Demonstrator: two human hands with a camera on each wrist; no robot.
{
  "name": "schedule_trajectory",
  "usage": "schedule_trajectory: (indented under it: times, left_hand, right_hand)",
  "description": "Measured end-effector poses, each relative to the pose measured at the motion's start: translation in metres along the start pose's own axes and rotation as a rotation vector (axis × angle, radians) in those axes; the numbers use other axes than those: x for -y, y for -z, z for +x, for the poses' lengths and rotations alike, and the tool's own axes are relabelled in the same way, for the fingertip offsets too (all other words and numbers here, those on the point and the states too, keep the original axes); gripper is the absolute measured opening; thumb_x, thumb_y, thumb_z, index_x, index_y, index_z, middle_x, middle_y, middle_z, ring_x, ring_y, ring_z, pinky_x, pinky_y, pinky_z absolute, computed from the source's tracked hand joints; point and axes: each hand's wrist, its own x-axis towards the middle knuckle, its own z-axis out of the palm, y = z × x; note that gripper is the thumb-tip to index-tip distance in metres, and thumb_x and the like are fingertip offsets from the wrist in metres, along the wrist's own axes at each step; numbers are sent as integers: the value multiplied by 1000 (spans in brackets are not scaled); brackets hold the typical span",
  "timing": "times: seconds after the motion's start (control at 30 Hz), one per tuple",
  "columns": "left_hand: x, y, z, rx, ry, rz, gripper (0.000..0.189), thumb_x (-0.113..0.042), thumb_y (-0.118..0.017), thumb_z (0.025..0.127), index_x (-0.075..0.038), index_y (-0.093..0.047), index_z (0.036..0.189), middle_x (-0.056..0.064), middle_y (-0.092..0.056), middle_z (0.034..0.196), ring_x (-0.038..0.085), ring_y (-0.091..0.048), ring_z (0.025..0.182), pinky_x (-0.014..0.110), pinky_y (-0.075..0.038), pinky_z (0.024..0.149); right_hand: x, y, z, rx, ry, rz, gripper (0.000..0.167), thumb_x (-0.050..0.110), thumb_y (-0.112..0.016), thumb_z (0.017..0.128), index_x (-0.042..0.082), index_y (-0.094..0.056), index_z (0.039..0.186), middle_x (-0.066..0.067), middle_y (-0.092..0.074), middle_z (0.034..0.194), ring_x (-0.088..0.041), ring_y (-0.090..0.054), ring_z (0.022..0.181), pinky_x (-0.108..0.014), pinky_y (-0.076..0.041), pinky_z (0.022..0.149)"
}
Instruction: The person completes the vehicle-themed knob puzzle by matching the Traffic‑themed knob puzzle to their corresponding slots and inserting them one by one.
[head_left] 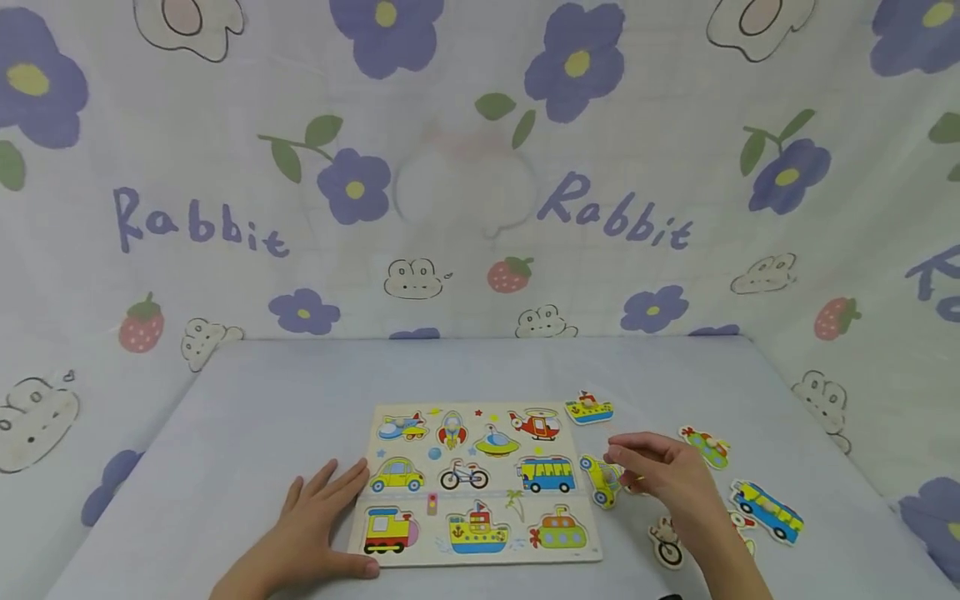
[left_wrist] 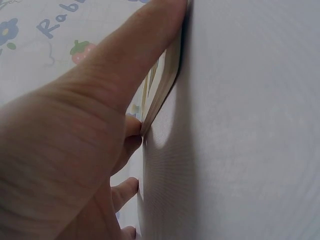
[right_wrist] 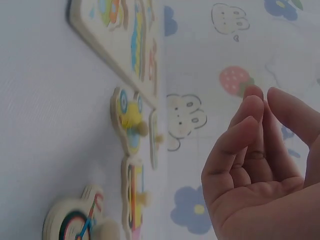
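Observation:
A wooden puzzle board (head_left: 435, 560) with printed vehicles lies on the table. My left hand (head_left: 311, 521) rests at its left side with fingers spread, fingertips right at the edge; the thumb (left_wrist: 135, 45) lies along the board's edge in the left wrist view. My right hand (head_left: 675, 479) is raised to the right of the board, its fingers loosely bent, the thumb near the fingertips. Nothing shows between them in the right wrist view. Nearest to that hand is a yellow car piece (head_left: 602, 483), its wooden knob (right_wrist: 142, 129) upward. The forearm partly covers a bicycle piece (head_left: 666, 546).
A ship piece (head_left: 590, 409) lies off the board's far right corner. Farther right are a green submarine piece (head_left: 707, 450) and a blue bus piece (head_left: 767, 511). Another piece (head_left: 742, 520) is half hidden by the right forearm. A patterned cloth (head_left: 465, 292) hangs behind the table.

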Motion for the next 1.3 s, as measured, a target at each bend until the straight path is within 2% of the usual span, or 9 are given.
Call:
schedule_trajectory:
  times: [0.17, 0.33, 0.53, 0.63, 0.73, 0.93, 1.1, 1.17, 1.3]
  left_hand:
    - [1, 1, -1, -3, -5, -5, 124, -79, -77, 50, -18, -41, 152, -5, -31, 158, 38, -8, 146, 73, 4, 105]
    - [2, -1, 0, -6, -3, -8, 124, -78, -78, 50, -18, -41, 152, -6, -31, 158, 36, -8, 147, 72, 4, 106]
    - [2, -2, 1, -2, -4, -8, 123, -78, -77, 51, -18, -41, 152, -6, -30, 158, 36, -8, 147, 73, 4, 106]
    - [2, -1, 1, 0, -13, -14, 122, -79, -77, 52, -17, -41, 152, -5, -31, 158, 37, -8, 147, 73, 5, 105]
    - [2, 0, 1, 2, -13, -16, 122, -78, -77, 52, -17, -41, 152, -5, -30, 158, 37, -8, 147, 73, 5, 105]
    - [5, -2, 0, 3, -11, -18, 122, -79, -76, 53, -19, -40, 152, -6, -29, 158, 36, -7, 147, 72, 6, 106]
    - [8, -4, 1, -12, -30, -21, 122, -80, -75, 53, -19, -40, 152, -6, -30, 158, 36, -8, 147, 72, 5, 106]
    - [8, -4, 0, -18, -41, -23, 122, -81, -75, 53, -19, -40, 152, -6, -30, 158, 36, -8, 147, 72, 4, 106]
    - [9, -2, 0, -18, -50, -19, 123, -82, -73, 53, -19, -39, 153, -6, -29, 158, 36, -8, 147, 71, 5, 107]
  right_hand:
    - [-6, 14, 1, -2, 24, -27, 40, 26, -73, 91, 0, -66, 120, -6, -72, 102, -26, -63, 80, -35, -56, 75]
    - [-11, 34, 7, 13, 73, -91, 48, 35, -76, 87, 1, -67, 121, -6, -71, 103, -25, -63, 81, -35, -56, 75]
    - [-23, 75, 23, 135, 203, -226, 45, 31, -77, 86, -1, -68, 117, -17, -70, 106, -34, -64, 85, -39, -56, 70]
    - [-30, 97, 33, 188, 230, -279, 40, 25, -77, 86, -1, -69, 117, -18, -70, 109, -31, -65, 91, -37, -56, 69]
    - [-34, 112, 45, 241, 251, -332, 38, 21, -77, 87, 0, -69, 117, -17, -69, 110, -29, -63, 89, -36, -55, 67]
    - [-35, 125, 68, 323, 255, -454, 32, 19, -78, 86, 5, -72, 114, -10, -72, 107, -29, -59, 78, -34, -54, 65]
    - [-34, 132, 81, 439, 284, -486, 31, 14, -78, 85, 2, -71, 112, -12, -72, 106, -26, -64, 90, -30, -55, 73]
    - [-34, 135, 85, 474, 259, -476, 32, 14, -79, 84, 1, -72, 112, -12, -72, 106, -24, -64, 100, -29, -55, 79]
    - [-34, 139, 92, 504, 182, -472, 31, 10, -79, 82, 1, -73, 110, -11, -72, 106, -25, -64, 104, -28, -53, 82]
